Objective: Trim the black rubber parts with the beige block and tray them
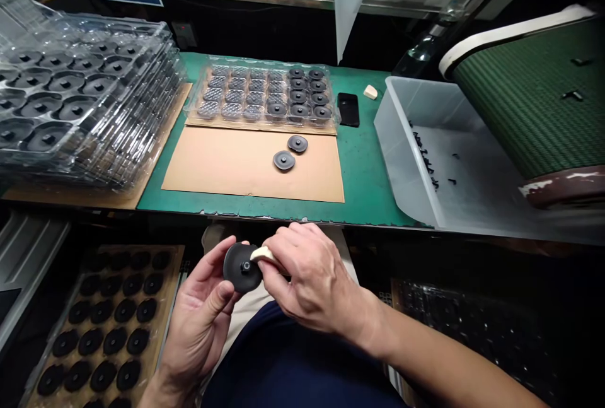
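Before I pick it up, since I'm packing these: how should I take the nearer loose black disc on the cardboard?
Come from above and pinch the nearer loose black disc across its outer rim. It lies flat on the cardboard sheet, its center stub too small for fingers, with clear space on every side but toward the second disc.
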Action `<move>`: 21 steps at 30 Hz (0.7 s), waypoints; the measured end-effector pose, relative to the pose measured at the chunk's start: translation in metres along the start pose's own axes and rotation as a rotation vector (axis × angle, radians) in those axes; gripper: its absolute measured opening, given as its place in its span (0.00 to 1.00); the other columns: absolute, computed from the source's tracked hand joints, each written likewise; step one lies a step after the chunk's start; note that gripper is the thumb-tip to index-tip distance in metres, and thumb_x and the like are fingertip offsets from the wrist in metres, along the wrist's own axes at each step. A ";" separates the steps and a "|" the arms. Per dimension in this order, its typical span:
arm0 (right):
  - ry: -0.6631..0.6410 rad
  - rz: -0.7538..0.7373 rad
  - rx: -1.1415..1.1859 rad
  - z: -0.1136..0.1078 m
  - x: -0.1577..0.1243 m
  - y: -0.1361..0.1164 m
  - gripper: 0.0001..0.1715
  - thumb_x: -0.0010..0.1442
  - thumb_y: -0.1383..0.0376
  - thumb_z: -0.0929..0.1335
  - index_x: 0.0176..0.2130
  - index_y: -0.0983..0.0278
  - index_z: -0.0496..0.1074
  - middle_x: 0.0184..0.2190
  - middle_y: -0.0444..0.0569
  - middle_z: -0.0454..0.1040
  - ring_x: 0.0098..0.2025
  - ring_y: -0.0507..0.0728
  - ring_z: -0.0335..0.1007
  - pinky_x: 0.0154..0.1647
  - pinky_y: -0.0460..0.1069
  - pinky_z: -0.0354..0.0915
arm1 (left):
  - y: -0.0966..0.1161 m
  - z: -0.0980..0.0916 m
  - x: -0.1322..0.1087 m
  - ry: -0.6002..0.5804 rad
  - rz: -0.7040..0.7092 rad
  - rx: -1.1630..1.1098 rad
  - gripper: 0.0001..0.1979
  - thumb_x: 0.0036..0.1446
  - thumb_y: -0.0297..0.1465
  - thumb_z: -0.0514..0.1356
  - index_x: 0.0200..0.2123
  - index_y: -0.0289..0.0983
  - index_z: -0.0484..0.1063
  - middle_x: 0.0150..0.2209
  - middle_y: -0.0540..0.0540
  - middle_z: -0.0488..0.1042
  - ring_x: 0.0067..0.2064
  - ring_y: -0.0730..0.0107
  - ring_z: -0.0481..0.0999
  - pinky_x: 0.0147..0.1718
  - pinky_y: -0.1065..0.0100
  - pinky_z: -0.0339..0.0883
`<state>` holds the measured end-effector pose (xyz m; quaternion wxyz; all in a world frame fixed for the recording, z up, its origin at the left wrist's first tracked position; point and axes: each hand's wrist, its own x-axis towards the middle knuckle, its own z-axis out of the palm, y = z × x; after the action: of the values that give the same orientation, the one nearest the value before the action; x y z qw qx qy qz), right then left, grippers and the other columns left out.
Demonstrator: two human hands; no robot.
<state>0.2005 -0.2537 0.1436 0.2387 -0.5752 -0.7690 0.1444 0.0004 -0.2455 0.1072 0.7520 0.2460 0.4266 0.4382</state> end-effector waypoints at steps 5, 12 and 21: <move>-0.049 -0.084 -0.007 -0.004 0.001 0.002 0.12 0.72 0.65 0.63 0.34 0.63 0.65 0.32 0.47 0.65 0.35 0.57 0.55 0.44 0.54 0.54 | 0.001 -0.006 -0.001 -0.053 -0.130 -0.034 0.22 0.61 0.33 0.69 0.58 0.42 0.78 0.58 0.40 0.79 0.57 0.61 0.79 0.55 0.71 0.73; -0.124 -0.273 0.046 -0.005 0.001 0.009 0.10 0.72 0.64 0.63 0.41 0.66 0.71 0.35 0.49 0.68 0.37 0.58 0.58 0.44 0.55 0.58 | -0.006 -0.021 0.000 -0.210 -0.283 -0.046 0.21 0.64 0.38 0.65 0.57 0.36 0.80 0.54 0.35 0.80 0.54 0.52 0.80 0.53 0.60 0.76; 0.148 0.091 0.654 0.003 -0.006 0.029 0.15 0.74 0.65 0.63 0.58 0.64 0.70 0.43 0.50 0.75 0.39 0.54 0.70 0.42 0.49 0.66 | 0.004 0.006 0.008 -0.078 -0.282 -0.056 0.22 0.62 0.37 0.66 0.59 0.40 0.77 0.55 0.35 0.78 0.53 0.48 0.79 0.43 0.52 0.81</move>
<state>0.2244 -0.2507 0.1253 0.4593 -0.5107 -0.6360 0.3517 0.0058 -0.2368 0.1098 0.8288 0.1794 0.4148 0.3300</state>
